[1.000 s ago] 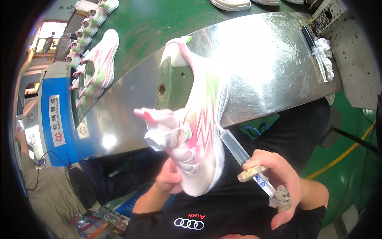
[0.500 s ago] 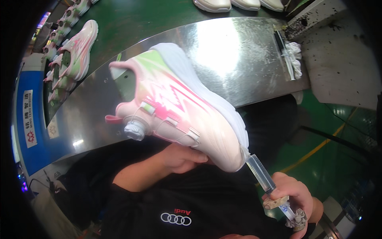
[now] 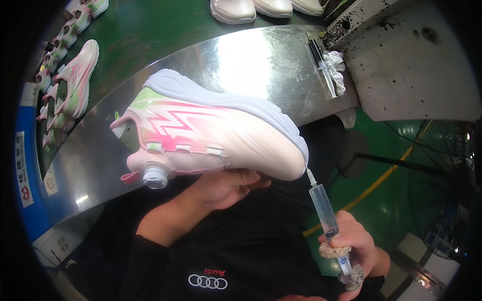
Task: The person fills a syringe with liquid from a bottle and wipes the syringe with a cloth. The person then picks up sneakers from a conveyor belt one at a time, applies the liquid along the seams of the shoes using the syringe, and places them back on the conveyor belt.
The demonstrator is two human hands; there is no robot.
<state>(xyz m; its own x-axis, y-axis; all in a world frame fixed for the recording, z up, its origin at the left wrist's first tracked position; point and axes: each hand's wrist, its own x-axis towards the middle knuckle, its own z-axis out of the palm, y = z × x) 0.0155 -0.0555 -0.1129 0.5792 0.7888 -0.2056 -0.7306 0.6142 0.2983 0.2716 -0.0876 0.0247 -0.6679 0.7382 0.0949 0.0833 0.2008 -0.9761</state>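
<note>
— Two hands, two jobs, as we read it. Our left hand (image 3: 226, 185) is cupped under the white, pink and green sneaker with the round dial fastener (image 3: 211, 138), fingers closed against its upper, holding it sole-up and tilted above the curved shiny steel bench (image 3: 251, 60).

— And our right hand (image 3: 351, 243)?

— Wrapped around the clear plastic syringe (image 3: 324, 208), with the plunger end down by our palm and the tip touching the toe edge of the sneaker where sole meets upper.

— How would we expect the shoe to handle?

— Light, we judge, with a foam sole that gives a little and a soft upper that dents under the fingers. Taking it from underneath at the midfoot, as we do now, looks the steadiest hold; the smooth toe could slip.

— The syringe?

— Thin, stiff and slick, probably easy to bend at the tip, so we would grip the barrel, not the nozzle.

— What else do we see?

— A second syringe (image 3: 321, 67) beside a crumpled white rag (image 3: 337, 70) on the bench, pale sneakers (image 3: 261, 7) on the green belt (image 3: 150, 35) beyond, and a row of matching shoes (image 3: 73, 75) at left.
</note>
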